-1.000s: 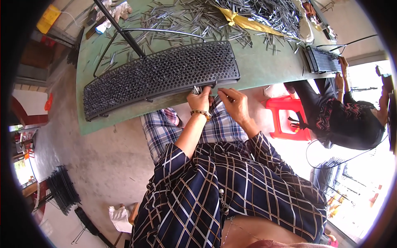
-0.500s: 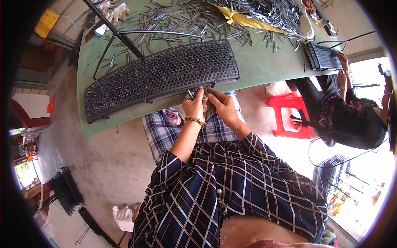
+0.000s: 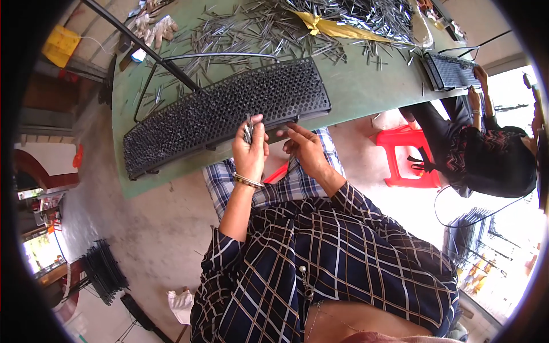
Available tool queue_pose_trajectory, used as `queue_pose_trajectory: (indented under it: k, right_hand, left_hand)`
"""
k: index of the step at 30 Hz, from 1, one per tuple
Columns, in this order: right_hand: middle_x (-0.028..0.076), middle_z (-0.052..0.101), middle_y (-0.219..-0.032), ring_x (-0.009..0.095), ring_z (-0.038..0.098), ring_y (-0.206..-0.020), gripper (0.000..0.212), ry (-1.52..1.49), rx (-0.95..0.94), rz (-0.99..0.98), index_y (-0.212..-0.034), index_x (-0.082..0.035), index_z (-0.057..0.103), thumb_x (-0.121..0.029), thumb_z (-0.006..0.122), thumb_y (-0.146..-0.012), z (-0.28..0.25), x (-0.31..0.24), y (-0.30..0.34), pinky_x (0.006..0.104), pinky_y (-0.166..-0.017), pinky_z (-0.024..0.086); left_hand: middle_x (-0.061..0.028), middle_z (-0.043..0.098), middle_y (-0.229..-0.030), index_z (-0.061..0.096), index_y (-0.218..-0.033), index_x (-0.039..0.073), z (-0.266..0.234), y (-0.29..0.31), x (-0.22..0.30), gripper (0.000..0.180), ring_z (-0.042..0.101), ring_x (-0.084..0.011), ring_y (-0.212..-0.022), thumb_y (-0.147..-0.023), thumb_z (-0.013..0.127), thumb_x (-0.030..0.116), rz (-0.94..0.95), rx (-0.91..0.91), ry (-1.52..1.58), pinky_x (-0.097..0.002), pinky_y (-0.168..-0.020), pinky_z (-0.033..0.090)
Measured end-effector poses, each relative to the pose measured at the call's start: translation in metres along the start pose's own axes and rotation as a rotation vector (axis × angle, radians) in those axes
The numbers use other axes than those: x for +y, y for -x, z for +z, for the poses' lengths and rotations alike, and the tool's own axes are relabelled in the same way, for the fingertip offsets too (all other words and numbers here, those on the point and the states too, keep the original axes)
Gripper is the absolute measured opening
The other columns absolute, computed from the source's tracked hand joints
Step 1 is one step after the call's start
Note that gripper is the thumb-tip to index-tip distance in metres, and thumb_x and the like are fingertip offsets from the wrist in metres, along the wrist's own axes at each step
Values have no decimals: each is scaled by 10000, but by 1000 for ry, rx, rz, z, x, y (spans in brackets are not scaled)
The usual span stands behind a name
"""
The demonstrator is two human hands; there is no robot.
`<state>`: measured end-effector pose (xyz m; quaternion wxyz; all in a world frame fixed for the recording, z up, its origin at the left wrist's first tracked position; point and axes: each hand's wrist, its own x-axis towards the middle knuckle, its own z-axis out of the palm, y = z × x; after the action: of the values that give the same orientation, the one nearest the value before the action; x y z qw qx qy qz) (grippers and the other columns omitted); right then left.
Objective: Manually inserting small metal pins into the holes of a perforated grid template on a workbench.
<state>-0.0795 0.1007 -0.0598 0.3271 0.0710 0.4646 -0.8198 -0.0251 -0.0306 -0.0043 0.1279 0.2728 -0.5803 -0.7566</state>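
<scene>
A long black perforated rack (image 3: pixel 229 111) lies tilted at the table's near edge. Thin dark pieces crowd the holes of its left and middle parts, while bare holes show at its right end. In front of it, my left hand (image 3: pixel 250 157) is closed around a small bunch of thin metal strips (image 3: pixel 249 134), its thumb and fingertips pointing up over the rack's lower edge. My right hand (image 3: pixel 310 151) is beside it, below the rack's right end, fingers bent together. Something narrow and dark sticks out under those fingers, too small to name.
Loose metal strips (image 3: pixel 229 28) lie scattered over the green table (image 3: pixel 366 86), heaped at the back near a yellow cloth strip (image 3: pixel 320 24). Gloves (image 3: pixel 163 28) lie at the back left. At right, a co-worker (image 3: pixel 486 154) handles another rack (image 3: pixel 449 71) near a red stool (image 3: pixel 400 154).
My left hand has moved left and up, apart from my right hand, carrying the metal strips over the rack's edge. My right hand stays almost in place. The view has shifted slightly.
</scene>
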Motion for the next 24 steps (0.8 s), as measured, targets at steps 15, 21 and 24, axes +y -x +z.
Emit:
queue_pose_trajectory:
  k: [15, 21, 24]
  right_hand:
    - [84, 648, -840, 105, 557, -579, 332, 77, 214, -124, -1203, 40, 518, -129, 527, -918, -7, 18, 14, 222, -530, 454]
    - [66, 632, -744, 68, 520, -520, 264, 507, 237, -243, -1109, 33, 595, -120, 559, -897, -22, 6, 8, 210, -465, 418]
    - [75, 642, -755, 72, 526, -515, 268, 367, 227, -219, -1114, 30, 594, -106, 567, -885, -19, 7, 5, 209, -467, 423]
  left_hand:
    - [43, 444, -614, 578, -1002, 82, -2, 19, -39, 148, 415, -36, -438, -924, 547, 204, -181, -102, 85, -178, -368, 312]
    - [34, 434, -671, 554, -1097, 136, 2, 13, -51, 191, 443, -62, -511, -920, 548, 206, -279, -69, 297, -199, -395, 324]
    - [32, 449, -664, 560, -1119, 131, 7, 3, -54, 209, 450, -61, -509, -917, 550, 182, -274, -62, 363, -193, -387, 331]
